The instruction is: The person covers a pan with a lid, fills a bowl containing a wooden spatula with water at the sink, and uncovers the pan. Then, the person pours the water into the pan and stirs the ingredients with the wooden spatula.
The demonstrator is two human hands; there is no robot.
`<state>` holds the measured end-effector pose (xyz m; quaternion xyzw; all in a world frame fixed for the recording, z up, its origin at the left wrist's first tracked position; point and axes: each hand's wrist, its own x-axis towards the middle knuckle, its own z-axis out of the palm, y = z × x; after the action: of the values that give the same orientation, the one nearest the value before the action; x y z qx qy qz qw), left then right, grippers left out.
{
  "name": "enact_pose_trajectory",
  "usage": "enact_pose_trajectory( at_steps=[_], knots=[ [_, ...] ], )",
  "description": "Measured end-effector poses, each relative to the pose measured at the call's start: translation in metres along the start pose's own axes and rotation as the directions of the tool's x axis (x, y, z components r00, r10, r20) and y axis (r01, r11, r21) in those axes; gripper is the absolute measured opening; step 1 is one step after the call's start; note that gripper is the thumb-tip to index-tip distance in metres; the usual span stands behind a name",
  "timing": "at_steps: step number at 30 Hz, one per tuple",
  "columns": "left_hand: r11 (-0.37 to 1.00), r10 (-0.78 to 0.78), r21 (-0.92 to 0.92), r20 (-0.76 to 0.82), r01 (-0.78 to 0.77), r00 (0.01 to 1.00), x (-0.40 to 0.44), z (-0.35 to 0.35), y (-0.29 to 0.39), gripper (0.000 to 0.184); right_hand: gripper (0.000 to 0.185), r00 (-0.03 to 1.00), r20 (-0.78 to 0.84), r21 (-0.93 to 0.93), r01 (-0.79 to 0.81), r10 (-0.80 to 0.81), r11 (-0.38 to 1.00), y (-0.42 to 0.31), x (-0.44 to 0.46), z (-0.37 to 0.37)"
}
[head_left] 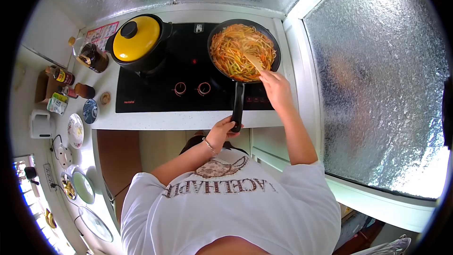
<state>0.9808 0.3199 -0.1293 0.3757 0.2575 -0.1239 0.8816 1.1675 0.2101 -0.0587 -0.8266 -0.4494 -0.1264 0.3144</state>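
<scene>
A black frying pan (277,42) sits on the right side of the black cooktop (188,66). Shredded vegetables or noodles (231,47), orange and pale yellow, fill it. My left hand (225,131) is wrapped round the end of the pan's handle (239,101), which points towards me. Over the pan's near right rim, my right hand (276,86) grips a wooden spatula (254,61). The spatula's far end is in among the food.
Left on the cooktop stands a black pot with a yellow lid (137,38). Bottles (93,58), a blue patterned bowl (90,111) and a floral plate (75,131) line the left counter. A textured silver panel (373,75) borders the right side.
</scene>
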Motion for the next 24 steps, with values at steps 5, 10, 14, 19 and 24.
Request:
enact_pose_trajectory(
  at_steps=[5,10,14,19,24],
  knots=[
    [1.0,-0.016,-0.009,-0.008,0.016,1.0,0.002,0.0,-0.001,0.031,0.016,0.993,0.093,0.035,0.072,-0.075,0.997,0.002,-0.009,0.007],
    [1.0,-0.005,-0.008,0.003,0.005,1.0,0.002,0.001,0.001,0.032,0.017,0.999,0.035,0.055,-0.007,0.005,0.998,0.005,0.008,0.0],
    [1.0,-0.024,-0.008,0.01,0.024,1.0,0.003,0.001,-0.001,0.033,0.017,0.999,-0.05,0.003,-0.01,0.01,1.0,0.025,0.014,0.01],
    [1.0,-0.005,-0.004,-0.004,0.005,1.0,0.002,0.002,0.0,0.033,0.019,1.0,0.023,0.013,0.013,-0.013,1.0,0.031,0.006,0.038],
    [1.0,-0.021,0.022,-0.002,0.022,1.0,0.003,0.0,0.0,0.032,0.018,0.994,-0.096,0.027,-0.048,0.051,0.998,0.035,0.026,0.018]
  ],
)
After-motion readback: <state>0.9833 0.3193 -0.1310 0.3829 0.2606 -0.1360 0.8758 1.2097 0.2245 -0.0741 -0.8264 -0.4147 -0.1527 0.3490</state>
